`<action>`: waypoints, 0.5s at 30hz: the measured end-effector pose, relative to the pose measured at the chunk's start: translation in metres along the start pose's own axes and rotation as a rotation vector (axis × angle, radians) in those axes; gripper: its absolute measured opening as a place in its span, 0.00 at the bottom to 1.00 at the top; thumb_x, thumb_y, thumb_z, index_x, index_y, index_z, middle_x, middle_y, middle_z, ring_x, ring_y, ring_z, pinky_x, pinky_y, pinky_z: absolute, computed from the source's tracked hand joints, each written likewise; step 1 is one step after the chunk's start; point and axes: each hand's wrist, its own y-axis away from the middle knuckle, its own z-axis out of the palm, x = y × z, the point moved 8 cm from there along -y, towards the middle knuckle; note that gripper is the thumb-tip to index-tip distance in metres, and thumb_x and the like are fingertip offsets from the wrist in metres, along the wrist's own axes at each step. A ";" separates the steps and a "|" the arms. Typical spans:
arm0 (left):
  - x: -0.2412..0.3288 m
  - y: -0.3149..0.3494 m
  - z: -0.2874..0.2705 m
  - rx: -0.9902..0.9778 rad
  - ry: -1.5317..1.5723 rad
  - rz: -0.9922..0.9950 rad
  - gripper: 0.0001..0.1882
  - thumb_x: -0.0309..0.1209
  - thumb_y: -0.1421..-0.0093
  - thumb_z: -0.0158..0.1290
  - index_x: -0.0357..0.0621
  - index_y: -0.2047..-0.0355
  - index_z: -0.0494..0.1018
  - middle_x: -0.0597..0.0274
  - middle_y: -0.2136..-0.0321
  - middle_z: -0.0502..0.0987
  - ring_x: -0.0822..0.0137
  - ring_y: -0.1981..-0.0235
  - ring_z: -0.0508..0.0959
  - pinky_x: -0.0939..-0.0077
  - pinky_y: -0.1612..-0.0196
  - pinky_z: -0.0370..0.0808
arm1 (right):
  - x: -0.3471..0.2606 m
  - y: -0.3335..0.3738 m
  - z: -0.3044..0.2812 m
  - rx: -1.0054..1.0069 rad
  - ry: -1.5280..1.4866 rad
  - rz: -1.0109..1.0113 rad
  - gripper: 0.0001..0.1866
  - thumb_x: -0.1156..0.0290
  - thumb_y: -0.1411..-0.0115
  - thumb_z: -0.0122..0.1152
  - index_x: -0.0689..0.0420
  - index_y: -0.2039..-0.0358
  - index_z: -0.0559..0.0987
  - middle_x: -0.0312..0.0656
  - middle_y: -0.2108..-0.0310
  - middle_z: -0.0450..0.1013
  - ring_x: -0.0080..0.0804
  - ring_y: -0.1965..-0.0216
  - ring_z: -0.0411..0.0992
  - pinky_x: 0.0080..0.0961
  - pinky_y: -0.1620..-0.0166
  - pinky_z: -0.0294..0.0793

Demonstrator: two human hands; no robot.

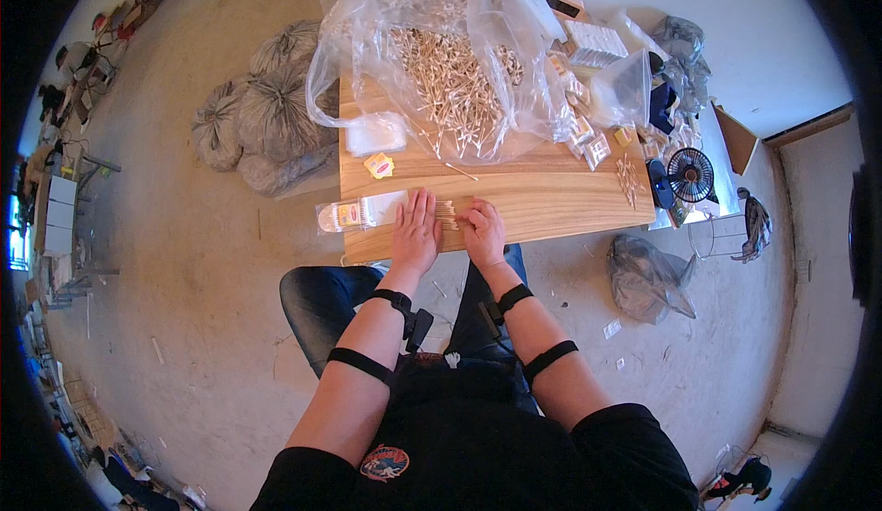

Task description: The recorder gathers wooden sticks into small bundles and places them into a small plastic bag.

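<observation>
A row of cotton swabs (447,216) lies on the wooden table between my two hands. My left hand (418,235) rests flat, fingers stretched out, over the right end of a clear plastic sleeve (384,208) and the swabs beside it. In the sleeve's left part sit more swabs and a yellow, white and red label card (347,214). My right hand (483,232) has its fingers bent and drawn together at the right ends of the swabs. Its palm side is hidden. Above the sleeve lie yellow label cards (378,166) and a stack of clear sleeves (375,134).
A big clear bag (317,79) of loose swabs covers the table's far side. Filled packs (595,151), a few loose swabs (628,180) and a small black fan (690,175) are at the right. Grey bags (285,111) stand on the floor left; another bag (648,277) lies right.
</observation>
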 end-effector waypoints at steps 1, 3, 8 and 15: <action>0.000 0.000 0.000 0.001 0.000 0.000 0.32 0.37 0.36 0.47 0.39 0.34 0.55 0.52 0.33 0.55 0.54 0.31 0.53 0.48 0.32 0.49 | -0.001 -0.001 0.001 0.000 0.000 -0.001 0.03 0.72 0.50 0.62 0.53 0.73 0.82 0.41 0.63 0.74 0.43 0.48 0.70 0.39 0.48 0.68; 0.000 0.000 0.000 0.008 0.005 -0.003 0.32 0.37 0.36 0.48 0.38 0.35 0.56 0.51 0.34 0.56 0.54 0.32 0.54 0.48 0.32 0.49 | -0.002 -0.001 -0.001 0.031 -0.006 0.017 0.04 0.72 0.50 0.62 0.53 0.73 0.82 0.41 0.63 0.73 0.43 0.48 0.70 0.40 0.48 0.67; 0.000 -0.001 -0.001 -0.001 0.001 -0.008 0.32 0.37 0.37 0.48 0.39 0.35 0.56 0.52 0.33 0.56 0.54 0.32 0.54 0.48 0.32 0.49 | -0.004 0.000 -0.001 0.004 0.031 0.008 0.05 0.71 0.49 0.62 0.53 0.71 0.83 0.41 0.63 0.73 0.43 0.49 0.70 0.40 0.48 0.67; 0.001 -0.001 -0.002 -0.012 -0.008 -0.011 0.32 0.37 0.36 0.47 0.39 0.35 0.56 0.53 0.33 0.55 0.55 0.32 0.54 0.50 0.32 0.49 | -0.006 -0.001 -0.001 0.031 0.044 0.019 0.07 0.72 0.49 0.61 0.51 0.68 0.83 0.41 0.62 0.73 0.44 0.49 0.69 0.40 0.48 0.67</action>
